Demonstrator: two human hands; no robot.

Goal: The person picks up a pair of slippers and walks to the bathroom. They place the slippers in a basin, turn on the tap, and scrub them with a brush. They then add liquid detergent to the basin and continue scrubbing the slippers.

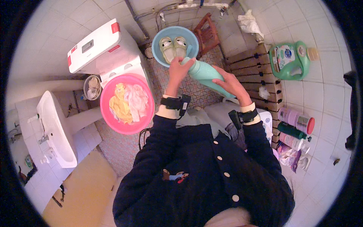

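Note:
A large mint-green bottle [207, 75] is held tilted between my two hands, its narrow end toward the basin. My left hand [179, 72] is closed at the narrow end, and its fingertips are partly hidden. Around the body of the bottle, my right hand [231, 84] is wrapped from the right. Just beyond them stands a light-blue basin [155, 44] on the tiled floor. Inside it lies a pair of pale green shoes [166, 49] with eye-like decorations. A small blue piece [189, 50] shows beside the shoes; I cannot tell its kind.
A pink basin [148, 123] of yellow and pink cloths stands at left, beside a white-and-red box [99, 47]. The sink [53, 128] is farther left. A brown chair [208, 36] stands behind. A slatted rack [249, 72] at right has a green detergent jug [289, 62] by it.

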